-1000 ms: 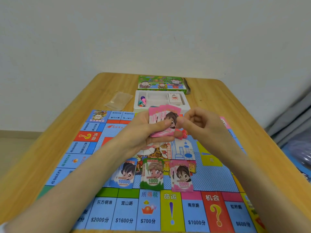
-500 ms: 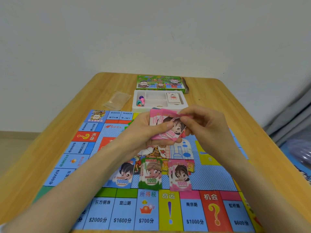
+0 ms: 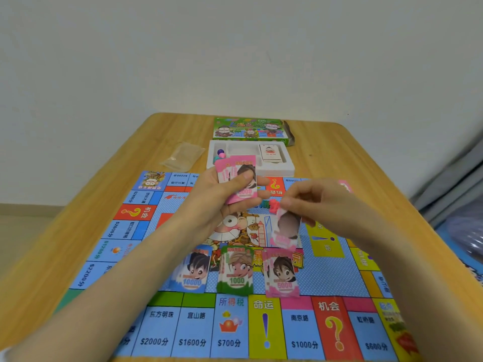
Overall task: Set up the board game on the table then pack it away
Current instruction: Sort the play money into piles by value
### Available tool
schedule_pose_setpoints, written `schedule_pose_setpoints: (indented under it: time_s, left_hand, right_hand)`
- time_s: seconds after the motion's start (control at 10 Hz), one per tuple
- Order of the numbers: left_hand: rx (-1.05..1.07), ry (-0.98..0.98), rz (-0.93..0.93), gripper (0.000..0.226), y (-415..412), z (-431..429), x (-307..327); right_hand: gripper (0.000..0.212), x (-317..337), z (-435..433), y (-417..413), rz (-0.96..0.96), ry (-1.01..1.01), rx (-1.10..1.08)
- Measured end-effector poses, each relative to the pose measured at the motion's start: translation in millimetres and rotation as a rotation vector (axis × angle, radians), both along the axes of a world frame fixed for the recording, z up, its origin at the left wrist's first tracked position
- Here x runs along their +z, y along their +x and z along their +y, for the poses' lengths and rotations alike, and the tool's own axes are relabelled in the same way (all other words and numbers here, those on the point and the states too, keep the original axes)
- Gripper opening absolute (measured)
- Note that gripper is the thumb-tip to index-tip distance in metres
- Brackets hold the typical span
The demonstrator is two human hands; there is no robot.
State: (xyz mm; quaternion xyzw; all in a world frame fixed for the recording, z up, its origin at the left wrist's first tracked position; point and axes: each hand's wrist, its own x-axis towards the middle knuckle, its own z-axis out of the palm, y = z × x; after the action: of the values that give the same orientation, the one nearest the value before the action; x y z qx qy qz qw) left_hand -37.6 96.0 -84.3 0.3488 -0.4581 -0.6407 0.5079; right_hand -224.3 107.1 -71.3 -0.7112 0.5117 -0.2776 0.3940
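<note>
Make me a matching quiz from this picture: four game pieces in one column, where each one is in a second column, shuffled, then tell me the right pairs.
Column one
1. fanned pink notes
2. single pink note
3. green 1000 notes
4. card deck

Column two
A. in the white tray
B. lying on the board
C. held in the left hand
D. pinched by the right hand

Pairs: 1-C, 2-D, 3-B, 4-A

Plain off-white wall [image 3: 235, 48] fills top half of view. Beige floor [image 3: 21, 231] at far left, lower down. Grey fabric folds [image 3: 454, 189] at right edge, w/ blue patterned sheet [image 3: 450, 239] just below.
</note>
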Motion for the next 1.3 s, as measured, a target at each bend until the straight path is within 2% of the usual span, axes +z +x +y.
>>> schedule_pose_setpoints:
  time_s: [0.2,0.3,0.4,0.5,0.9,1.1,1.3]
  left_hand:
    - [-0.002,-0.002,-0.014,0.01,0,0,0]
    - [-0.006,-0.005,-0.022,0.01,-1,0,0]
    - [-0.005,-0.006,-0.032,0.01,-1,0,-1]
    - [-0.004,-0.008,-0.038,0.01,0,0,-1]
    - [-0.012,-0.011,-0.035,0.01,-1,0,-1]
    - [-0.016,-0.006,-0.027,0.01,-1,1,0]
    - [-0.028,-0.005,-0.054,0.009,-1,0,-1]
  right_hand:
    - [0.02,-4,0,2,0.235,0.106,0.265]
    - [0.022,-6,2,3,0.313,0.118,0.327]
    - [0.019,-7,2,5,0.335,0.105,0.335]
    - [0.008,-9,2,7,0.338,0.089,0.329]
    - [0.02,-18,2,11,0.456,-0.043,0.26]
    - [0.019,-18,3,9,0.476,-0.103,0.223]
    - [0.015,-18,3,11,0.476,-0.081,0.299]
